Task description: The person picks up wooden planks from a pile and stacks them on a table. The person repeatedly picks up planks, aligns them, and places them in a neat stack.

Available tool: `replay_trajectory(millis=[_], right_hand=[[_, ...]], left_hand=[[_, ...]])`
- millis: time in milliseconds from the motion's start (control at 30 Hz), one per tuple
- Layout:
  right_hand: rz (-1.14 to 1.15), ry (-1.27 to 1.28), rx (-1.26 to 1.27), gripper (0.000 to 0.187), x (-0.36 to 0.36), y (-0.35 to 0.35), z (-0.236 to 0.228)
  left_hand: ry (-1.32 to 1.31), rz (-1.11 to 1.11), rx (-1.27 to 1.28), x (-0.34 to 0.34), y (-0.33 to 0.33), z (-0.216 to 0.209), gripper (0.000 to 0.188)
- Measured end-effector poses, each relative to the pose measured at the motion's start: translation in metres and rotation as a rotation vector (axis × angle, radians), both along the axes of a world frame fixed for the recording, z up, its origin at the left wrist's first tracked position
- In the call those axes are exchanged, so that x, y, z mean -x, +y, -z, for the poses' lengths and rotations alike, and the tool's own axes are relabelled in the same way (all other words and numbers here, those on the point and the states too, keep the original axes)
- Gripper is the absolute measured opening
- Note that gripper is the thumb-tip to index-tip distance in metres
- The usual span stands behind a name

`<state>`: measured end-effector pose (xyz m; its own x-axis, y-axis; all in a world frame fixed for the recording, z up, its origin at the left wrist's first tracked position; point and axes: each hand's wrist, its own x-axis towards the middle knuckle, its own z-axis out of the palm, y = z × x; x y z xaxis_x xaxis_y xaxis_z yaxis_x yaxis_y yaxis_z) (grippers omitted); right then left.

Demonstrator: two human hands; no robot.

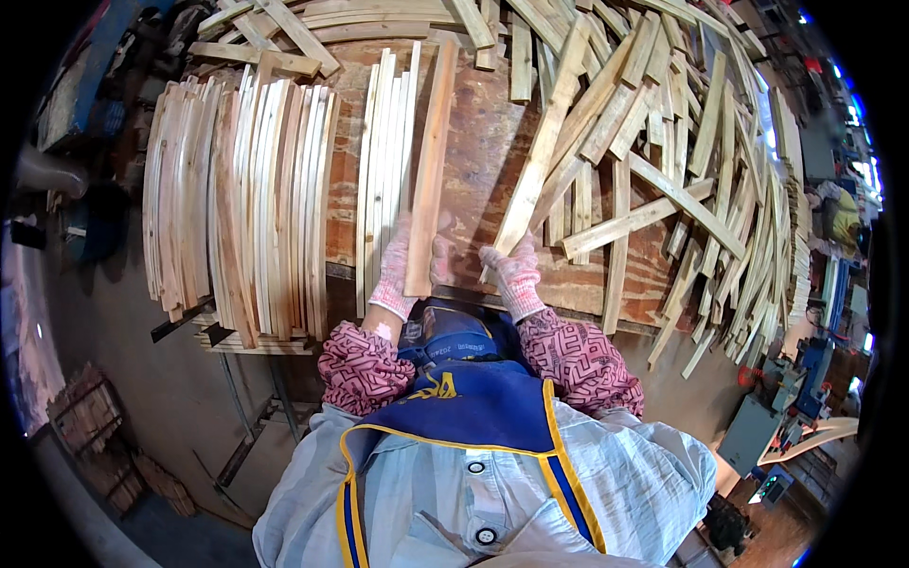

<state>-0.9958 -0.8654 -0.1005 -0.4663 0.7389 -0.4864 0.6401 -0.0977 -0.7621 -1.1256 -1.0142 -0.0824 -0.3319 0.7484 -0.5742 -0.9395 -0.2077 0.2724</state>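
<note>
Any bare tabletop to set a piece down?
Main bare patch: tabletop between the left plank in the left hand and the right plank in the right hand. Slim gap: between the wide left stack and the pale strips. Crowded: the loose heap on the right.

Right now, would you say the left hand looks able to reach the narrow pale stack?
Probably yes: the left hand is right beside the narrow pale stack with nothing visibly blocking it, though it holds a plank it may need to release.
</note>
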Motion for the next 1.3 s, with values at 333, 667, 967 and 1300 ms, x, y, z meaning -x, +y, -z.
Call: replay_trajectory(millis=[333, 667, 967, 1300], right_hand=[[0.085, 0.25, 0.248, 0.048, -0.032, -0.009, 0.002], [-0.528, 0.247, -0.2, 0.057, -0.037, 0.012, -0.032], [-0.118, 0.356, -0.012, 0.033, 0.064, 0.104, -0.023], [-0.633, 0.5, -0.983, 0.042, 0.098, 0.064, -0.106]], left_hand=[[1.699, 0.417, 1.345, -0.048, -0.032, 0.043, 0.051], [1.083, 0.641, 0.565, -0.029, 0.069, 0.004, 0.078], [2.009, 0.817, 0.766, -0.058, 0.058, -0.03, 0.087], [1.957, 0.183, 1.359, 0.076, -0.071, -0.022, 0.026]])
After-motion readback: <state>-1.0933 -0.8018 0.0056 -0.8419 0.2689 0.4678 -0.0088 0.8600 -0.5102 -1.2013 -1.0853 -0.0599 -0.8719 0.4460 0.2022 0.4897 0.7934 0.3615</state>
